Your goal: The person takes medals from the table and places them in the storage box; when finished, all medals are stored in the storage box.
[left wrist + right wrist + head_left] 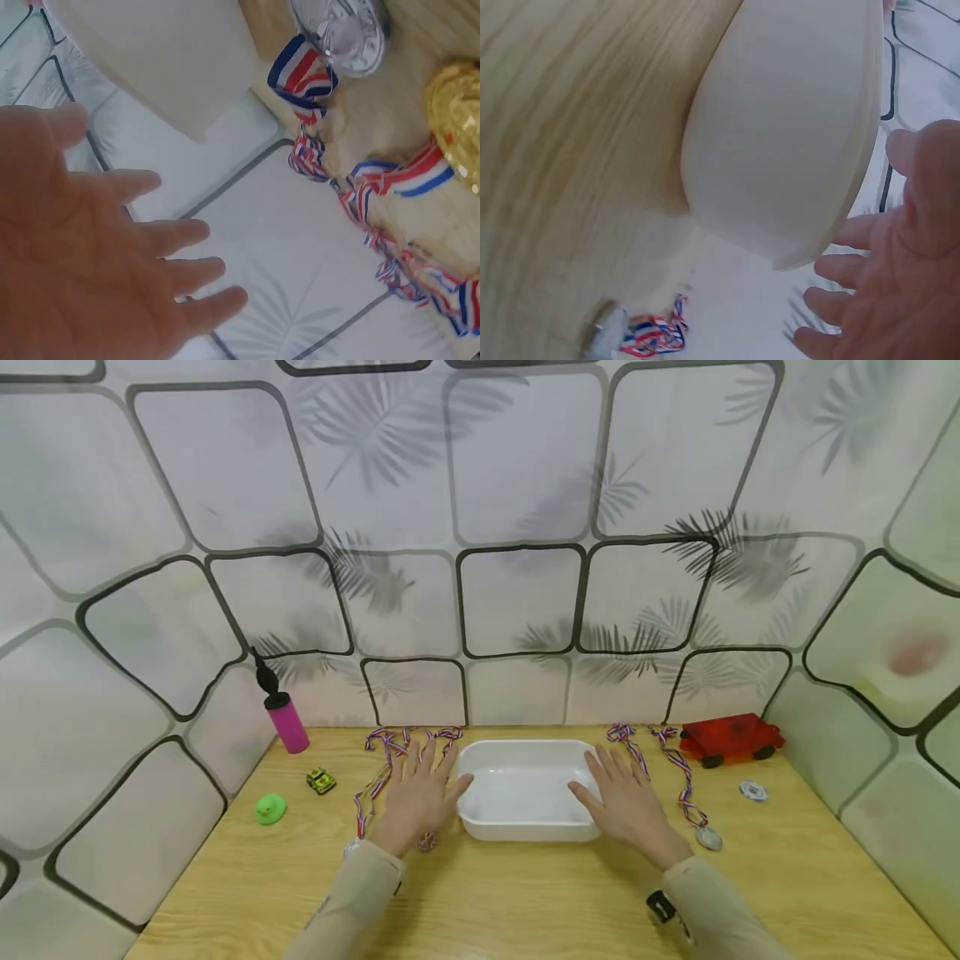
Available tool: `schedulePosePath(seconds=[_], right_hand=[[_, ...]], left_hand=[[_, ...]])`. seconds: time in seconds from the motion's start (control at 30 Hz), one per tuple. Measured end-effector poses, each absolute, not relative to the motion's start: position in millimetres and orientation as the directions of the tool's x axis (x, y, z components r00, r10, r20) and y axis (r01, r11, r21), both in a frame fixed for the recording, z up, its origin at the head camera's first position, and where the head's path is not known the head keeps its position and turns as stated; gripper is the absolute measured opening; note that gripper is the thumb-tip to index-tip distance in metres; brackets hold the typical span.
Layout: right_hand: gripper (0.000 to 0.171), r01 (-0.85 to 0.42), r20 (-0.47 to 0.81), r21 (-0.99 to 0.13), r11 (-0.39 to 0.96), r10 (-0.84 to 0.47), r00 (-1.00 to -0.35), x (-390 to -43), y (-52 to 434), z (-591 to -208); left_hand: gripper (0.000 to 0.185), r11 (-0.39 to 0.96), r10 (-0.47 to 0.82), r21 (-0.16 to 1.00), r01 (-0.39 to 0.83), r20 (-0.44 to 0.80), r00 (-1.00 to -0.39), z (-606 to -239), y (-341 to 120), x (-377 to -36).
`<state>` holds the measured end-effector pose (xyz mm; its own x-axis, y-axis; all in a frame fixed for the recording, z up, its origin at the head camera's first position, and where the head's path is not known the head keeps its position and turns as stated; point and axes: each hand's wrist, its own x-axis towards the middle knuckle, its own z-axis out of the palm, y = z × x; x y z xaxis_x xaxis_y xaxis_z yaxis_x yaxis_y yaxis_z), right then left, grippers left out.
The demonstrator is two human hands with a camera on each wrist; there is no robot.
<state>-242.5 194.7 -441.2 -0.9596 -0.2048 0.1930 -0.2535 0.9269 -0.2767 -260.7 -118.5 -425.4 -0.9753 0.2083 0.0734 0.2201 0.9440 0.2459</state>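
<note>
A white plastic tub [525, 789] stands empty on the wooden table [525, 902], in the middle. My left hand [418, 792] lies flat with spread fingers just left of the tub, above medal ribbons [390, 750]. On the tub's right side my right hand [624, 795] is flat too, its thumb at the tub wall. The left wrist view has the open palm [90, 247], the tub [165, 60], a silver medal [349, 34] and a gold medal [457, 112]. In the right wrist view the tub [780, 135] sits beside my straight fingers [847, 262]. Neither hand holds anything.
More striped ribbons [678, 768] with a silver medal [708, 837] lie right of my right hand. A red toy car [731, 739] and a small silver disc [752, 791] are at the back right. At the left are a pink pump [285, 718], a small toy car [321, 781] and a green duck [270, 810].
</note>
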Motion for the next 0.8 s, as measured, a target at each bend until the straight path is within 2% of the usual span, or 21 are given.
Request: schedulePosePath(seconds=[0.07,0.17,0.27,0.37,0.53,0.8], right_hand=[[0.072,-0.255,0.216,-0.359,0.898,-0.186,-0.958,-244,198,-443],[0.065,-0.247,0.241,-0.544,0.802,-0.133,-0.961,-245,203,-445],[0.057,-0.192,0.224,-0.722,0.665,-0.037,-0.974,-247,211,-446],[0.052,-0.129,0.183,-0.837,0.532,0.049,-0.982,-249,221,-445],[0.05,-0.035,0.074,-0.932,0.362,0.095,-0.993,-250,237,-444],[0.051,0.143,-0.145,-0.971,0.19,0.0,-0.989,-243,247,-457]], left_hand=[[0.07,0.923,0.218,0.298,0.243,0.117,-0.969,-428,-119,-263],[0.069,0.861,0.193,0.44,0.253,0.177,-0.965,-430,-121,-266],[0.059,0.747,0.137,0.618,0.245,0.219,-0.966,-430,-127,-268],[0.045,0.635,0.095,0.738,0.23,0.22,-0.971,-433,-135,-271],[0.03,0.476,0.154,0.852,0.218,0.163,-0.975,-441,-156,-275],[0.026,0.492,0.468,0.815,0.306,0.049,-0.883,-449,-189,-273]])
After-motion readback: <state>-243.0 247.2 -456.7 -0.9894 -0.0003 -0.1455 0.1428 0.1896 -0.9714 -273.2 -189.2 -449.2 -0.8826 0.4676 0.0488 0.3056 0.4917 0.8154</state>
